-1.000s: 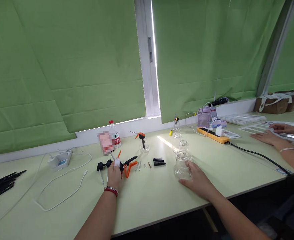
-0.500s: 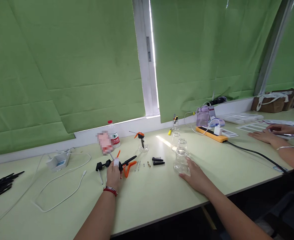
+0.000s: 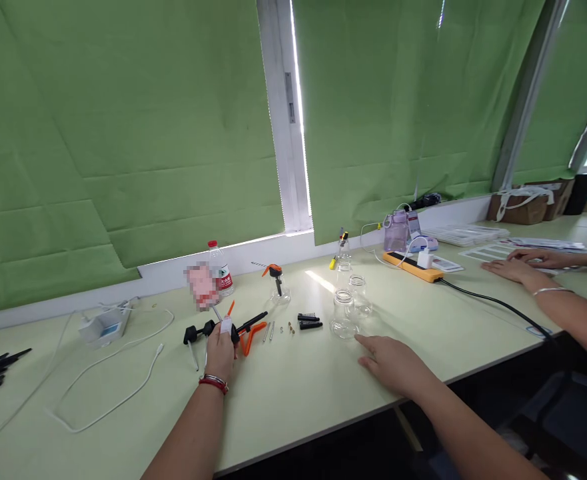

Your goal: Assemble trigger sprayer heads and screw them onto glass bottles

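My left hand [image 3: 220,353] is closed among black and orange parts on the table. A white-labelled piece [image 3: 226,325] shows at its fingertips, but what the fingers hold is mostly hidden. Beside it are black knobbed parts [image 3: 199,331] and an orange trigger-shaped handle [image 3: 251,339] with a black rod. My right hand [image 3: 393,363] is open, index finger stretched toward the base of a clear glass jar [image 3: 344,317]. The jar stands upright without a lid, and another glass jar [image 3: 359,300] is just behind it.
Metal pins [image 3: 269,331], black parts with a spring [image 3: 309,323] and a jar with an orange-handled tool [image 3: 276,283] lie mid-table. A water bottle [image 3: 223,277] stands behind. To the right are a power strip [image 3: 413,268] and another person's hands [image 3: 510,268]; white cable [image 3: 123,413] at left.
The near glass jar has shifted slightly left, and my right hand has let go of it and straightened its fingers. My left hand stays at the black and orange parts. The view has turned slightly right.
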The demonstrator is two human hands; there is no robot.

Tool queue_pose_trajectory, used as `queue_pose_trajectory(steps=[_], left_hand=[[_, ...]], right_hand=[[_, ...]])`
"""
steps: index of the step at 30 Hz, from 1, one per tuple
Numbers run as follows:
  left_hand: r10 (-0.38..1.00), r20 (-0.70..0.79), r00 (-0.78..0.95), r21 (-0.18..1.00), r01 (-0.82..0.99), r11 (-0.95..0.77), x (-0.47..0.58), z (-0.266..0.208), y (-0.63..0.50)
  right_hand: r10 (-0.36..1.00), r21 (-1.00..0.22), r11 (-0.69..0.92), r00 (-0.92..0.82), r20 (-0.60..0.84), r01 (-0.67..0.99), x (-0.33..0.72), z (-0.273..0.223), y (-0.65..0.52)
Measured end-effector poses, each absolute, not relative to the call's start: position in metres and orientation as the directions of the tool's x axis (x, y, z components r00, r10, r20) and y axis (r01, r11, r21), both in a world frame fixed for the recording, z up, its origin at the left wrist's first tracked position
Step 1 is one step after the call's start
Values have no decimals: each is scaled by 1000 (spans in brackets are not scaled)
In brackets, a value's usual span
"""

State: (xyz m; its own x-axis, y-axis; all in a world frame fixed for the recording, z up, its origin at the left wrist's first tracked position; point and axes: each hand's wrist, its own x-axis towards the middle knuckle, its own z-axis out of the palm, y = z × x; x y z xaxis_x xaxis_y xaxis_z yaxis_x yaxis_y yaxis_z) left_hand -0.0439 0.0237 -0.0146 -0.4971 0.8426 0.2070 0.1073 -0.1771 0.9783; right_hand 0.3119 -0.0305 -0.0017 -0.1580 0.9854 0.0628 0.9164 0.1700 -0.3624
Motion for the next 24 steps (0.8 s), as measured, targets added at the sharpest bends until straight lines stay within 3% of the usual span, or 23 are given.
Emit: queue_pose_trajectory(steps=[12,24], left_hand=[[846,225,-483,974,124,-188,-48,-20,27],[861,204,-465,978,137,-157,-45,-15,24]], right_hand=[[929,-165,370,-365,56,914,279,6,-23],[965,-53,259,-261,-38,964,287,17,20]])
